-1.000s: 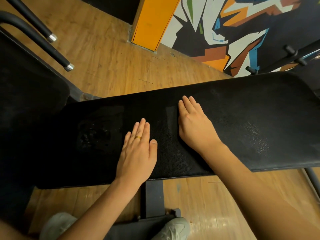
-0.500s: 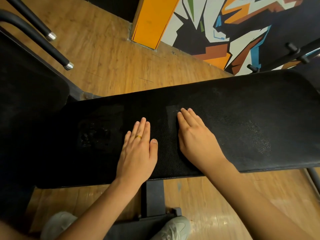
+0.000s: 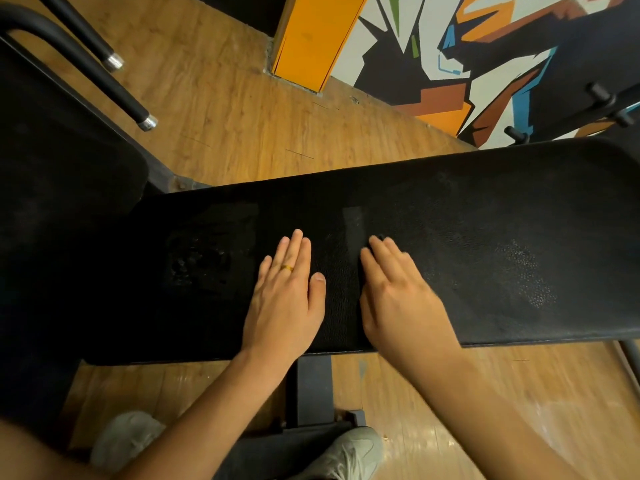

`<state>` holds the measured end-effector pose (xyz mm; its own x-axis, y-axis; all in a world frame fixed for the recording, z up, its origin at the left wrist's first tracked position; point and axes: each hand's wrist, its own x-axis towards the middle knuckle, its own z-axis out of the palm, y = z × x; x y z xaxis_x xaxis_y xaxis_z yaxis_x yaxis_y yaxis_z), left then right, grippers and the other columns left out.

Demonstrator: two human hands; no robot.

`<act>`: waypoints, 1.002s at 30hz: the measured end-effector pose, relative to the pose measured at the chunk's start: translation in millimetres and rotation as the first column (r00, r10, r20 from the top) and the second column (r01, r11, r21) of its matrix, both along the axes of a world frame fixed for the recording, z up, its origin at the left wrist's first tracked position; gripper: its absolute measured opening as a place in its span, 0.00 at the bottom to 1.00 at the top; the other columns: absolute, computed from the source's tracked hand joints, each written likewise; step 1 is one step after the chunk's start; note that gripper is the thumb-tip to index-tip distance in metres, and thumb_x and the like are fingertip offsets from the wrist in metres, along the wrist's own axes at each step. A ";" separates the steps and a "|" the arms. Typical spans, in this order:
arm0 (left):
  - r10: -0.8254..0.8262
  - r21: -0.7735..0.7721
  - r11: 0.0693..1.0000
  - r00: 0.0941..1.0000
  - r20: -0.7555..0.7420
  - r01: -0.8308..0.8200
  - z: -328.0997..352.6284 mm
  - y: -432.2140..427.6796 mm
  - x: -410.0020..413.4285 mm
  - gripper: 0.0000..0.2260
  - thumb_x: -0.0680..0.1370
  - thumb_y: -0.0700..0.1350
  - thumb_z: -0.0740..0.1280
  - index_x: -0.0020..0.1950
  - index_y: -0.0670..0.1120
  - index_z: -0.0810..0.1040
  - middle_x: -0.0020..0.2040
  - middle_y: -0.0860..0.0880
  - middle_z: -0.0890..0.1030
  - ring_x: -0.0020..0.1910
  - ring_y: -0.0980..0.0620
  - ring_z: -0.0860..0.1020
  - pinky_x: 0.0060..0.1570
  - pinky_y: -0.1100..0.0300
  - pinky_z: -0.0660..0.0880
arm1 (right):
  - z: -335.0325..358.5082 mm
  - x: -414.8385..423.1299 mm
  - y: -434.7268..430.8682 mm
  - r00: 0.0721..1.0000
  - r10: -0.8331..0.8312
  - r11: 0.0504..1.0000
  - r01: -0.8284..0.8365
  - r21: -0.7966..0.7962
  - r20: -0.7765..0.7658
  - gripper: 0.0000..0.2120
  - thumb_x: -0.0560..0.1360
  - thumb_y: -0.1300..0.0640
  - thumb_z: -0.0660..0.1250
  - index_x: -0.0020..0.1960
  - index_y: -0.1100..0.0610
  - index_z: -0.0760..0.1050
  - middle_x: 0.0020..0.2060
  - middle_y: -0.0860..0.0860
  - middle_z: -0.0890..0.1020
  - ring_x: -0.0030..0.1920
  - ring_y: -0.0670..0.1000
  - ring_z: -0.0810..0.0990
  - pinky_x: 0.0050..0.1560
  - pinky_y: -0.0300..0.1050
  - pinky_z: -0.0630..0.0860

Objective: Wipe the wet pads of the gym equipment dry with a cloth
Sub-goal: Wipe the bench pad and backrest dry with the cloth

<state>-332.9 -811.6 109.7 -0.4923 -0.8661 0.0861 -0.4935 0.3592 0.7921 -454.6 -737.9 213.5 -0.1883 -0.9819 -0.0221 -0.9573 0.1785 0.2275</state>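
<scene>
A long black bench pad stretches across the middle of the view. Water droplets glisten on its left part, and a faint speckled patch shows on its right part. My left hand, with a gold ring, lies flat on the pad with straight fingers. My right hand lies flat beside it, a little to the right, fingers straight and pointing away from me. Neither hand holds anything. No cloth is in view.
A second black pad rises at the left with two black bars above it. The bench's post stands between my grey shoes on the wooden floor. An orange pillar and a painted wall stand behind.
My right hand has slid back toward me across the pad, from its far half to level with my left hand. The left hand has stayed put.
</scene>
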 end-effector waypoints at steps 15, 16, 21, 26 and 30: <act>-0.013 0.029 0.999 1.000 0.022 0.013 2.8 -0.6 1.3 0.26 0.85 0.52 0.46 0.83 0.48 0.48 0.83 0.53 0.45 0.81 0.57 0.40 0.79 0.57 0.39 | -22.0 11.4 -10.4 0.978 0.205 0.979 -0.205 0.010 -0.022 0.24 0.78 0.61 0.64 0.72 0.65 0.72 0.71 0.61 0.74 0.74 0.61 0.70 0.74 0.53 0.63; -0.013 0.023 1.000 1.000 0.026 0.012 2.2 -0.7 1.2 0.26 0.85 0.52 0.46 0.83 0.48 0.48 0.83 0.53 0.45 0.81 0.56 0.40 0.79 0.57 0.39 | -23.5 12.5 -15.9 0.979 0.205 0.979 -0.204 0.013 -0.020 0.23 0.78 0.60 0.65 0.72 0.65 0.72 0.71 0.61 0.74 0.74 0.61 0.70 0.74 0.53 0.63; -0.012 0.027 1.000 1.000 0.004 0.012 0.4 -0.8 1.2 0.25 0.86 0.52 0.46 0.83 0.48 0.48 0.83 0.53 0.45 0.81 0.57 0.41 0.79 0.57 0.39 | -6.6 -1.1 -8.8 0.986 0.118 0.993 -0.119 -0.004 -0.117 0.26 0.73 0.63 0.70 0.70 0.67 0.74 0.69 0.63 0.76 0.71 0.62 0.74 0.72 0.55 0.66; 0.004 0.008 1.000 1.000 0.005 -0.004 -0.2 -0.3 0.6 0.27 0.84 0.54 0.43 0.82 0.48 0.49 0.83 0.53 0.46 0.81 0.56 0.42 0.77 0.59 0.38 | 12.8 -27.6 -0.2 0.988 -0.022 0.997 0.012 -0.070 -0.150 0.25 0.74 0.65 0.69 0.70 0.70 0.72 0.69 0.66 0.74 0.71 0.66 0.72 0.71 0.60 0.67; -0.021 0.027 0.999 1.000 0.015 0.021 3.8 0.0 3.6 0.25 0.86 0.52 0.44 0.82 0.49 0.46 0.83 0.53 0.44 0.80 0.57 0.39 0.78 0.59 0.37 | -17.2 4.8 -21.0 0.984 0.140 0.989 -0.145 -0.040 -0.107 0.24 0.74 0.62 0.67 0.68 0.69 0.75 0.66 0.65 0.77 0.69 0.65 0.75 0.70 0.59 0.69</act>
<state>-329.3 -811.6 113.5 -0.5113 -0.8576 0.0553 -0.4984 0.3483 0.7939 -449.8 -758.9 196.3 -0.0449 -0.9983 0.0373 -0.9455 0.0545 0.3211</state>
